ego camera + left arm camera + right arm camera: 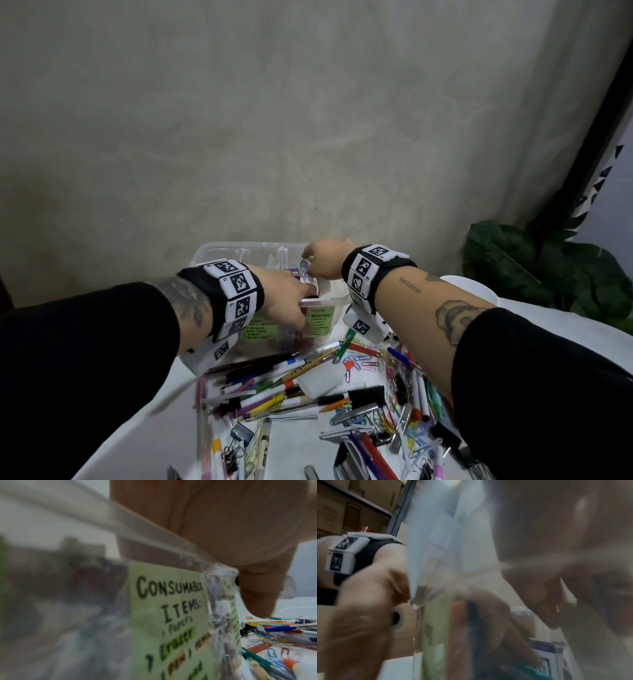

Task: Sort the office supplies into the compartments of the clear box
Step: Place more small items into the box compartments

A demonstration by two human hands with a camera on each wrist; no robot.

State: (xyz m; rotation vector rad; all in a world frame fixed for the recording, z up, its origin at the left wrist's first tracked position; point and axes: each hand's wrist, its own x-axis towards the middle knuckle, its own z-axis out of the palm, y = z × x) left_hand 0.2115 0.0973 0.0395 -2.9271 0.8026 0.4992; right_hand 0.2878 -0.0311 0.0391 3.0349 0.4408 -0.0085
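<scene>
The clear box point(236, 251) stands at the table's far side, with green notes reading "Consumable items" point(168, 615) and "Tools" point(320, 320) on its front wall. My left hand point(287, 301) grips that front wall near a divider, thumb point(254, 591) outside and fingers inside point(488, 615). My right hand point(325, 260) reaches into a back right compartment, fingers curled on a round white roll with blue print point(308, 275). The right wrist view is blurred, so the grip shows little there. Loose pens and pencils point(274, 387) lie in front of the box.
Paper clips point(359, 363), binder clips point(236, 442), a white bottle point(318, 380) and a black foam brush point(366, 394) lie scattered across the near table. A white bowl point(476, 287) and a green plant point(548, 267) stand at the right. A wall rises right behind the box.
</scene>
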